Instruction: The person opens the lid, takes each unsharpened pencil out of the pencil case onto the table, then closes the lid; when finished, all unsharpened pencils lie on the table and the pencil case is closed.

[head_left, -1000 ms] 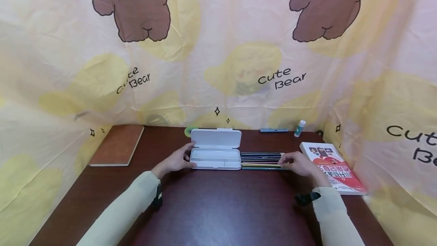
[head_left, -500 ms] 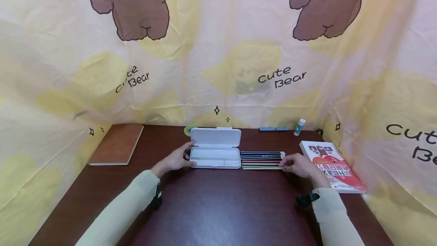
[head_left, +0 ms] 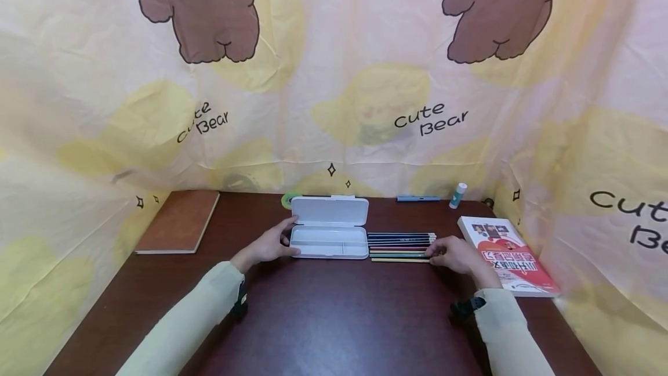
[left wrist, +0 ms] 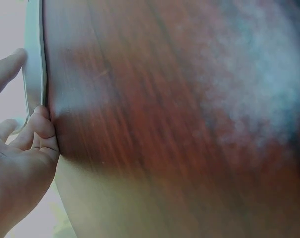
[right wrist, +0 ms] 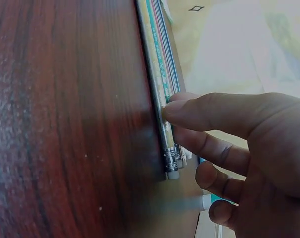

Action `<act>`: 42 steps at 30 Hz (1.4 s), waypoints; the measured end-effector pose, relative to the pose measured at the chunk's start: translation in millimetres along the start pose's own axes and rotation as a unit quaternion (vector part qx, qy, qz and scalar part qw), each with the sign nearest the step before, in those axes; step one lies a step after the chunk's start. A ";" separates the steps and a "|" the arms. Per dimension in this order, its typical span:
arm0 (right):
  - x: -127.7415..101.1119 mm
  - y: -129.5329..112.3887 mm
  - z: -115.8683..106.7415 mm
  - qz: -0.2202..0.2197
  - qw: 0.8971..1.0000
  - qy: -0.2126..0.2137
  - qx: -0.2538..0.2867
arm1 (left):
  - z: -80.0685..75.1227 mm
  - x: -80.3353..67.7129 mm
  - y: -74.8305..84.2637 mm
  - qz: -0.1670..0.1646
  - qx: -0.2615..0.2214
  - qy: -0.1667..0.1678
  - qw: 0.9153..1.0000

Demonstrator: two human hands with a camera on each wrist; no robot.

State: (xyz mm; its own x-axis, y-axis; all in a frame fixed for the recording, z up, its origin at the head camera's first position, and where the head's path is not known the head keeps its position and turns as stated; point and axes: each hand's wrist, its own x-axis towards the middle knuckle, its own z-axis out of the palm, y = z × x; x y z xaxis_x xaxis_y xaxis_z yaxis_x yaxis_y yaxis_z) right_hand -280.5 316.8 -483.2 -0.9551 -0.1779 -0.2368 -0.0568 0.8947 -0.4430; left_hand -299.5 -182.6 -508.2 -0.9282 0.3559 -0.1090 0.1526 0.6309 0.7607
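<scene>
An open white pencil case [head_left: 318, 250] with divided compartments lies in the middle of the table in the head view. My left hand [head_left: 268, 243] grips its left end, thumb at the near corner; in the left wrist view, fingers [left wrist: 41, 126] meet the case's edge [left wrist: 35, 64]. Right of the case, several pencils [head_left: 399, 241] lie side by side. The nearest one is a yellow pencil [right wrist: 166, 130] with a metal ferrule and pale eraser. My right hand [head_left: 453, 253] pinches it near the eraser end between thumb and forefinger, the other fingers loosely bent.
A brown notebook [head_left: 180, 222] lies at the left, a red-and-white book [head_left: 514, 257] beyond my right hand. Along the back are green tape [head_left: 286, 201], a blue pen [head_left: 418, 198] and an upright glue stick [head_left: 458, 196]. A printed curtain [head_left: 334, 103] hangs behind the table [head_left: 334, 312].
The yellow pencil has come nearer to me, from among the row to its near edge, with my right hand. My left hand stays at the case.
</scene>
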 end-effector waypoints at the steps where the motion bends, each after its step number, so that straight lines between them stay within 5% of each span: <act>1: 0.5 -0.5 0.0 -0.002 1.000 0.000 0.002 | 0.0 0.1 0.0 0.001 0.000 0.001 1.000; 8: 5.4 -13.0 -2.0 -0.033 0.999 0.014 0.031 | 2.1 -0.9 1.1 0.000 -0.004 0.003 1.000; 19: 29.2 -64.8 9.7 -0.086 0.995 0.023 0.054 | 3.6 -2.4 1.2 -0.004 -0.008 0.004 1.000; 30: 48.6 -121.0 28.7 -0.145 0.988 0.022 0.044 | 1.3 -1.9 1.4 0.002 -0.004 0.008 1.000; 42: 67.8 -148.2 52.7 -0.179 0.984 0.004 0.017 | 2.0 0.1 -0.1 -0.002 -0.001 0.000 1.000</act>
State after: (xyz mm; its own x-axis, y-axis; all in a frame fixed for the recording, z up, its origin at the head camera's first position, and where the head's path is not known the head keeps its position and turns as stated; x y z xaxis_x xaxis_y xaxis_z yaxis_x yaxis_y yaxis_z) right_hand -321.6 150.6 -479.1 -0.8776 -0.4763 -0.0534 -0.3807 0.7605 -0.5260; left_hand -298.9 -181.3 -509.6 -0.9288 0.3535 -0.1112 0.1492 0.6314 0.7610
